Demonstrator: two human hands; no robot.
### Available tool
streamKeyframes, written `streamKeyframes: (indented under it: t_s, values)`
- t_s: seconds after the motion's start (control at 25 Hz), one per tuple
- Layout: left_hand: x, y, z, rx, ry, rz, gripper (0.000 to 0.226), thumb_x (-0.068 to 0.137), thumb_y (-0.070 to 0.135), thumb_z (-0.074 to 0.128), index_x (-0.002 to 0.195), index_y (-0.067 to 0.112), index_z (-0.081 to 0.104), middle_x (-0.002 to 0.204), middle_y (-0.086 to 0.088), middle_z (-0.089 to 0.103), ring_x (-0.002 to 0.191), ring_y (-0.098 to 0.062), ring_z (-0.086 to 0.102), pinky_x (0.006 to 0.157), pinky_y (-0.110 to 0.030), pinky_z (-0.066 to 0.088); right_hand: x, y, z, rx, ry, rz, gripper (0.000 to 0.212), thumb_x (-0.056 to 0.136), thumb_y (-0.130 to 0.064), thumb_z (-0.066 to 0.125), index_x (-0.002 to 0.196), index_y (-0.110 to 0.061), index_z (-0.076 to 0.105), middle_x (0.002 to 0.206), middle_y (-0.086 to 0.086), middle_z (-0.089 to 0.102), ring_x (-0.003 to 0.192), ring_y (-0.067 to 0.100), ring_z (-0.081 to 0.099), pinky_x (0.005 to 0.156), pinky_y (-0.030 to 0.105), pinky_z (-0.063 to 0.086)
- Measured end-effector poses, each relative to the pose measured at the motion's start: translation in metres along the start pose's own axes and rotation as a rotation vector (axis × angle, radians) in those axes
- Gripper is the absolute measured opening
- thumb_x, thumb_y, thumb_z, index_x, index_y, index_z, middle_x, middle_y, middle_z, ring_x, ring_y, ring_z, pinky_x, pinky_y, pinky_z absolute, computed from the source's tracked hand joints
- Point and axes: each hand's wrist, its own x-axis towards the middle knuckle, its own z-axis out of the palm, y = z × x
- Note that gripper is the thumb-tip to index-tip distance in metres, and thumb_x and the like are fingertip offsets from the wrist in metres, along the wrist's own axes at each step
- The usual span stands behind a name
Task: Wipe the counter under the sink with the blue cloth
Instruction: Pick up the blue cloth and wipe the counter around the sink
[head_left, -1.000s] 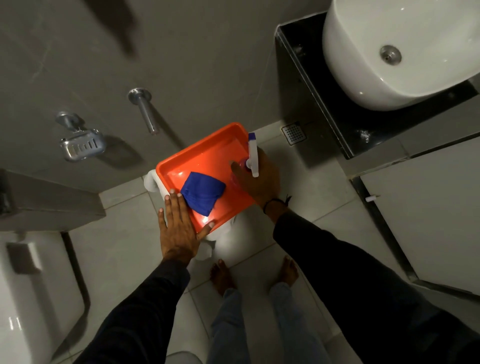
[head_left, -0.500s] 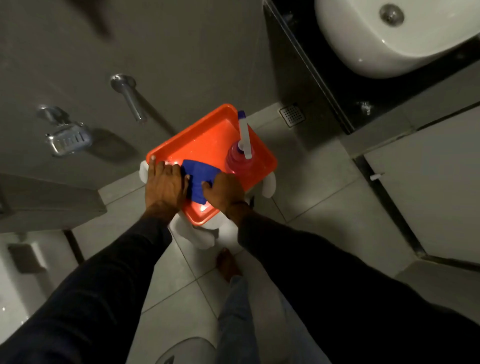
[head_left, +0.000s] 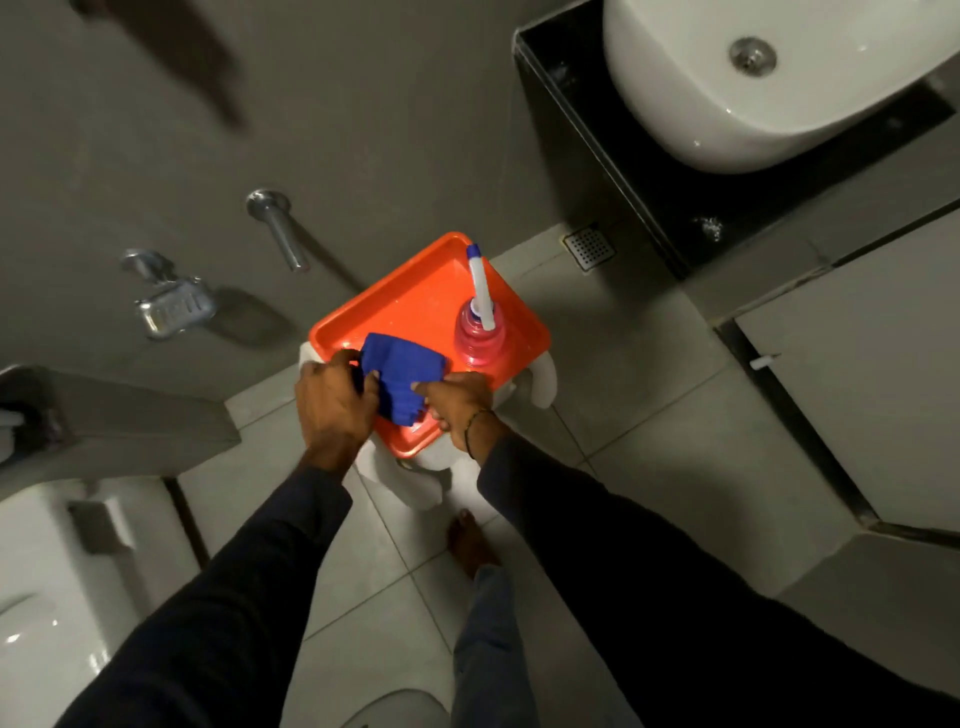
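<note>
Two hands were closed on the blue cloth (head_left: 402, 376) at mid-frame: the left hand (head_left: 335, 402) had its fingers curled over the cloth's left edge, and the right hand (head_left: 457, 402) was pinching its right side between thumb and fingers. The cloth was held bunched just above the near corner of the orange tray (head_left: 415, 301), apparently so that it could be gathered before being carried off. A pink spray bottle (head_left: 479, 340) was left upright on the tray's right side, just beside the cloth. Farther off, at upper right, the black counter (head_left: 670, 192) was seen under the white sink (head_left: 737, 104), well apart from the cloth, with open floor (head_left: 623, 364) between.
</note>
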Motion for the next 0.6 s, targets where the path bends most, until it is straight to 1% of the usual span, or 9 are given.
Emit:
streamKeyframes:
  t_s: [0.08, 0.16, 0.28, 0.36, 0.4, 0.44, 0.48, 0.52, 0.6]
  values:
    - [-0.029, 0.019, -0.015, -0.29, -0.002, -0.205, 0.034, 0.086, 0.027, 0.07, 0.114, 0.007, 0.07, 0.094, -0.017, 0.078, 0.09, -0.036, 0.072, 0.082, -0.044, 0.058, -0.03, 0.0, -0.027, -0.034, -0.034, -0.028, 0.032, 0.077, -0.016, 0.083, 0.056, -0.017, 0.059, 0.068, 0.002, 0.062, 0.048, 0.01, 0.046, 0.043, 0.019, 0.034]
    - [-0.056, 0.049, -0.023, -0.44, -0.032, -0.344, 0.034, 0.086, 0.022, 0.075, 0.115, 0.006, 0.07, 0.094, -0.016, 0.076, 0.089, -0.032, 0.072, 0.084, -0.042, 0.056, -0.039, 0.009, -0.062, -0.037, -0.028, -0.079, 0.031, 0.071, -0.018, 0.087, 0.053, -0.015, 0.063, 0.064, -0.002, 0.062, 0.052, 0.011, 0.049, 0.049, 0.024, 0.041]
    - [-0.09, 0.094, -0.01, -0.639, -0.154, -0.481, 0.013, 0.078, 0.023, 0.082, 0.085, 0.017, 0.072, 0.081, -0.006, 0.071, 0.081, -0.027, 0.069, 0.08, -0.041, 0.058, -0.043, 0.02, -0.127, -0.128, 0.021, -0.123, 0.038, 0.055, -0.03, 0.092, 0.063, -0.002, 0.068, 0.065, 0.004, 0.069, 0.06, 0.016, 0.057, 0.064, 0.042, 0.06]
    - [-0.084, 0.112, 0.031, -0.732, -0.216, -0.532, 0.022, 0.064, 0.032, 0.084, 0.075, 0.017, 0.072, 0.079, -0.004, 0.075, 0.081, -0.028, 0.073, 0.081, -0.043, 0.061, -0.046, 0.004, -0.175, -0.152, 0.038, -0.146, 0.033, 0.059, -0.024, 0.092, 0.062, -0.002, 0.068, 0.07, 0.01, 0.072, 0.066, 0.019, 0.061, 0.069, 0.039, 0.06]
    - [-0.084, 0.113, 0.044, -0.739, -0.242, -0.533, 0.026, 0.06, 0.034, 0.082, 0.076, 0.017, 0.073, 0.082, -0.006, 0.077, 0.083, -0.03, 0.075, 0.083, -0.046, 0.062, -0.055, -0.001, -0.184, -0.14, 0.032, -0.127, 0.025, 0.065, -0.019, 0.091, 0.063, -0.006, 0.07, 0.072, 0.012, 0.073, 0.068, 0.02, 0.063, 0.067, 0.036, 0.058]
    - [-0.089, 0.174, 0.051, -0.741, -0.244, -0.471, 0.027, 0.06, 0.033, 0.082, 0.079, 0.016, 0.074, 0.086, -0.008, 0.079, 0.086, -0.031, 0.076, 0.084, -0.045, 0.062, -0.07, -0.024, -0.247, -0.126, 0.097, -0.129, 0.019, 0.069, -0.017, 0.089, 0.067, -0.009, 0.071, 0.075, 0.012, 0.075, 0.069, 0.021, 0.066, 0.061, 0.033, 0.057]
    - [-0.096, 0.215, 0.048, -0.742, -0.233, -0.422, 0.026, 0.064, 0.027, 0.083, 0.083, 0.012, 0.074, 0.089, -0.01, 0.079, 0.086, -0.032, 0.075, 0.082, -0.04, 0.063, -0.081, -0.037, -0.282, -0.156, 0.121, -0.129, 0.016, 0.072, -0.019, 0.087, 0.073, -0.01, 0.073, 0.078, 0.009, 0.076, 0.072, 0.022, 0.069, 0.055, 0.028, 0.052]
    - [-0.097, 0.235, 0.034, -0.794, -0.242, -0.406, 0.022, 0.072, 0.017, 0.083, 0.088, 0.006, 0.071, 0.092, -0.013, 0.077, 0.083, -0.032, 0.073, 0.075, -0.03, 0.063, -0.081, -0.046, -0.29, -0.195, 0.123, -0.121, 0.015, 0.075, -0.021, 0.085, 0.079, -0.011, 0.074, 0.081, 0.006, 0.077, 0.076, 0.021, 0.071, 0.053, 0.025, 0.047]
    - [-0.099, 0.293, 0.026, -0.896, -0.257, -0.352, 0.015, 0.086, -0.001, 0.072, 0.1, -0.002, 0.066, 0.093, -0.017, 0.069, 0.074, -0.024, 0.066, 0.058, -0.014, 0.055, -0.084, -0.065, -0.333, -0.23, 0.168, -0.151, 0.018, 0.079, -0.025, 0.083, 0.087, -0.011, 0.074, 0.082, 0.003, 0.076, 0.077, 0.018, 0.07, 0.055, 0.023, 0.044]
